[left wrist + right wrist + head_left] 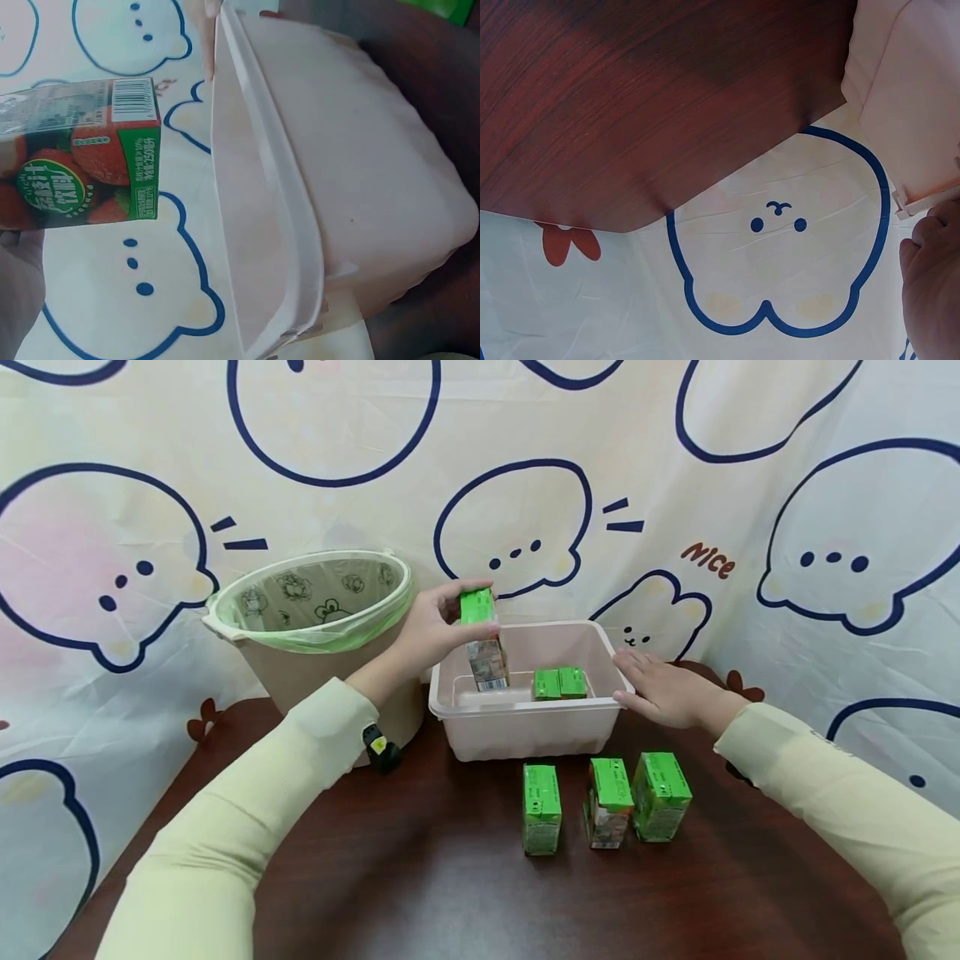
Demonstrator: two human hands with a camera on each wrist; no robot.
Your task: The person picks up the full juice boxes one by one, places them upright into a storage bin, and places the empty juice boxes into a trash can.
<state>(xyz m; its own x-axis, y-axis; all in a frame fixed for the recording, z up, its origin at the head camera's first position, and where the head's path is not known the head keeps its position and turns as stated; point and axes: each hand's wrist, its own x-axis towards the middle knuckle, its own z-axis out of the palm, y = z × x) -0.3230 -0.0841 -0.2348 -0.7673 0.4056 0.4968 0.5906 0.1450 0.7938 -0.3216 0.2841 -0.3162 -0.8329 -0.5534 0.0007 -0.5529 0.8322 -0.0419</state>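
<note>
My left hand point(433, 628) grips a green juice carton point(486, 647) between thumb and fingers, holding it upright over the left part of a pale pink plastic bin point(525, 727). In the left wrist view that juice carton point(82, 154) shows strawberry pictures and a barcode, above the open side of the bin point(352, 150). Two more green cartons point(559, 684) stand side by side inside the bin. At the bin's right rim rests my right hand point(667, 689), its fingers extended. The right wrist view catches this hand point(934, 277) against the bin's edge.
Three green juice cartons stand in front of the bin: a left one point(542, 810), a middle one point(609, 802) and a right one point(661, 797). A lined trash can point(300, 664) is left of the bin. Behind the dark wooden table point(420, 893) hangs a cartoon-print cloth point(360, 518).
</note>
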